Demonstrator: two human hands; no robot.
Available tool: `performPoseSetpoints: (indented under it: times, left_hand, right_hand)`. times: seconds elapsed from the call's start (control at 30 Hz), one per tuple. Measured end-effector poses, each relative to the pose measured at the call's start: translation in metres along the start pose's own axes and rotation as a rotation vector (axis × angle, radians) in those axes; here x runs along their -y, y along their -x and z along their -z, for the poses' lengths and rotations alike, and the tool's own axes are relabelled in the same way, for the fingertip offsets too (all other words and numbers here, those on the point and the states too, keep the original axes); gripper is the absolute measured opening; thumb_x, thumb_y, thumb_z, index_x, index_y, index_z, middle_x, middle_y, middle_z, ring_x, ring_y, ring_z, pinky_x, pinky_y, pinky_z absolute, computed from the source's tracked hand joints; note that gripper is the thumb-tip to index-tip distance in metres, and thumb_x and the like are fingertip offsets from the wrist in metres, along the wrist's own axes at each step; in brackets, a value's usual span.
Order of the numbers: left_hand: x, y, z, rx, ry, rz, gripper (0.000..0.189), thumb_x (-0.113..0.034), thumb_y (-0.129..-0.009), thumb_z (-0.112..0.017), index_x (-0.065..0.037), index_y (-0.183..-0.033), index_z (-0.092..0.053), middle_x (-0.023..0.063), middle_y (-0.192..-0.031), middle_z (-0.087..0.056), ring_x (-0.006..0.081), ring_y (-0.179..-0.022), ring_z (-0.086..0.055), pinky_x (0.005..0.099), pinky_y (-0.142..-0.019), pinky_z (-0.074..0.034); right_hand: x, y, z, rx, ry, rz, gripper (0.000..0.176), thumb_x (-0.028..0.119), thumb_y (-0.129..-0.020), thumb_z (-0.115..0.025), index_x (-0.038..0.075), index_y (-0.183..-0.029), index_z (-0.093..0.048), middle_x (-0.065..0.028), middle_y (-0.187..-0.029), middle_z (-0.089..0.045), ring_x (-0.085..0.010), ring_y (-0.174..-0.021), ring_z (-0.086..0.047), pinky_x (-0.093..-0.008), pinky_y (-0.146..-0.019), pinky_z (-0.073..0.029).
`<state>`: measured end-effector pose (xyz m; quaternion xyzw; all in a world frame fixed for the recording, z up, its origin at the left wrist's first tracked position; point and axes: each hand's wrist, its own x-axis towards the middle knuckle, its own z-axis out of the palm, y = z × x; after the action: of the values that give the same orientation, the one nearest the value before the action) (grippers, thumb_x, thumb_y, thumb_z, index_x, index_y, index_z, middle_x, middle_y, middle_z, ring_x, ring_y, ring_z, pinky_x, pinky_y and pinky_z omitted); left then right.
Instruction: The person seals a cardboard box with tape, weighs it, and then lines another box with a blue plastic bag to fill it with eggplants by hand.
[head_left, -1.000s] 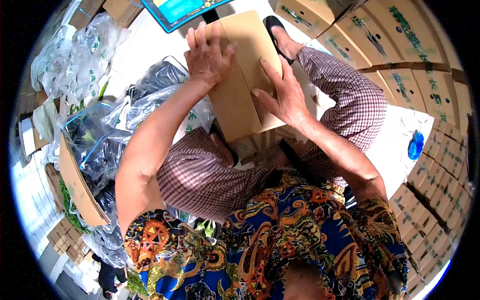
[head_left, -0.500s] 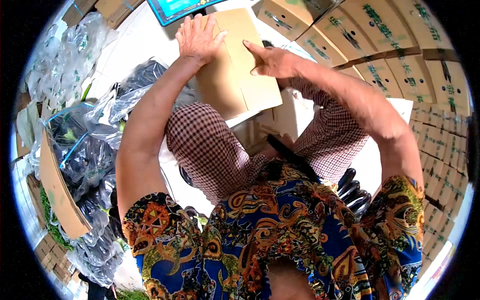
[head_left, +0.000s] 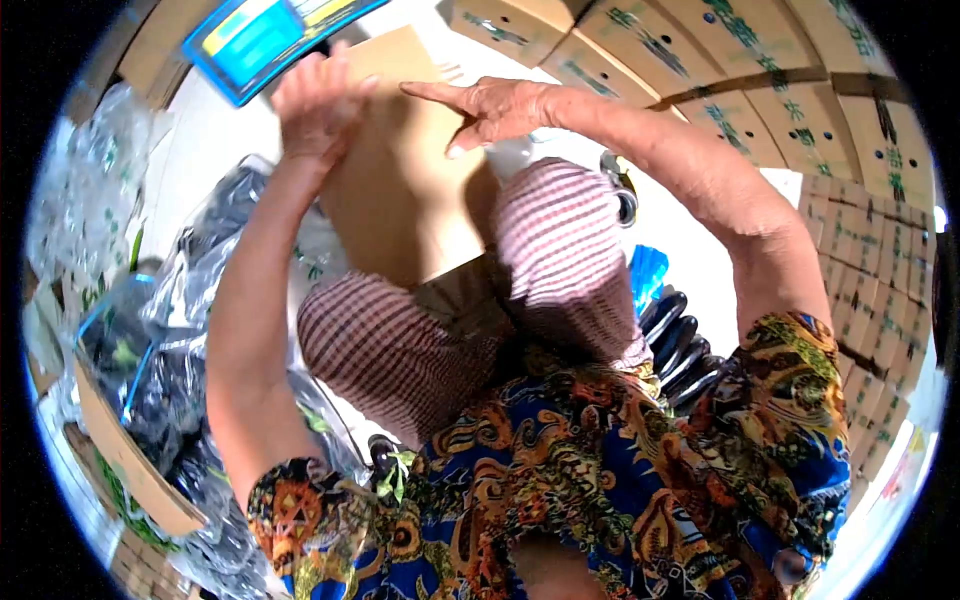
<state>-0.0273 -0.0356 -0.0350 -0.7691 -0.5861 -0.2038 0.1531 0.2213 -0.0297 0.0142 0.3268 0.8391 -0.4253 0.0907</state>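
A brown cardboard box [head_left: 385, 200] stands in front of me by my knees, with its plain broad face turned up. My left hand [head_left: 318, 110] is at its far left edge, fingers spread and slightly blurred. Over the right side of the box is my right hand [head_left: 490, 108], its index finger stretched out and thumb apart, the fingertips right at the cardboard. Neither hand is wrapped around anything. The near end of the box reaches down between my checked trouser legs [head_left: 565, 230].
A blue-framed rectangular object [head_left: 250, 50] lies beyond the box. Printed cartons [head_left: 740, 125] are stacked along the right. Clear plastic bags [head_left: 200, 300] and a cardboard sheet [head_left: 130, 450] crowd the left. Long glossy dark eggplants [head_left: 680, 345] lie by my right leg.
Both hands and the box have shifted left in view, and the blue-framed object shows more fully. My right knee has swung inward against the box's near right side.
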Motion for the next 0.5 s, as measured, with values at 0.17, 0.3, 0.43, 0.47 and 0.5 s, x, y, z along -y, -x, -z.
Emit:
performPoseSetpoints:
  times: [0.17,0.3,0.43,0.47,0.5]
  left_hand:
    - [-0.001,-0.007,-0.005,0.025,0.010,-0.030,0.046,-0.039,-0.087,-0.055,-0.017,-0.128,-0.050,0.0116,-0.105,-0.054,0.0329,-0.099,-0.051,0.0481,-0.083,-0.041]
    - [-0.020,-0.012,0.002,0.122,0.008,0.036,0.042,-0.036,-0.090,-0.053,-0.016,-0.128,-0.050,0.0109,-0.102,-0.054,0.0325,-0.100,-0.051,0.0486,-0.086,-0.039]
    - [-0.028,-0.027,0.008,0.113,0.051,-0.017,0.039,-0.040,-0.091,-0.052,-0.015,-0.121,-0.054,0.0102,-0.098,-0.054,0.0306,-0.095,-0.052,0.0460,-0.082,-0.039]
    - [-0.031,-0.030,0.007,0.119,0.067,-0.023,0.040,-0.043,-0.091,-0.053,-0.015,-0.119,-0.055,0.0099,-0.096,-0.054,0.0298,-0.093,-0.052,0.0451,-0.081,-0.039]
    - [-0.030,-0.030,0.003,0.107,0.028,-0.041,0.038,-0.041,-0.091,-0.053,-0.015,-0.118,-0.057,0.0092,-0.095,-0.054,0.0294,-0.090,-0.052,0.0433,-0.078,-0.040]
  right_hand:
    - [-0.086,0.073,-0.017,-0.343,-0.226,-0.300,0.070,0.039,-0.087,-0.062,0.015,-0.145,-0.029,-0.0178,-0.110,-0.063,-0.0250,-0.097,-0.062,-0.0361,-0.089,-0.047]
    - [-0.214,0.172,-0.093,-0.421,0.008,-0.761,0.071,0.034,-0.072,-0.075,0.001,-0.129,-0.048,-0.0220,-0.112,-0.062,-0.0341,-0.104,-0.060,-0.0392,-0.090,-0.048]
    - [-0.264,0.244,-0.181,-0.407,-0.084,-1.158,0.077,0.028,-0.061,-0.081,-0.004,-0.122,-0.046,-0.0261,-0.106,-0.060,-0.0376,-0.103,-0.058,-0.0401,-0.087,-0.049]
    - [-0.257,0.250,-0.192,-0.416,-0.136,-1.247,0.074,0.026,-0.059,-0.082,-0.003,-0.118,-0.047,-0.0248,-0.106,-0.059,-0.0379,-0.102,-0.058,-0.0411,-0.086,-0.050]
    - [-0.259,0.253,-0.207,-0.457,-0.125,-1.284,0.069,0.025,-0.058,-0.082,-0.001,-0.112,-0.048,-0.0230,-0.108,-0.059,-0.0364,-0.103,-0.058,-0.0421,-0.085,-0.050]
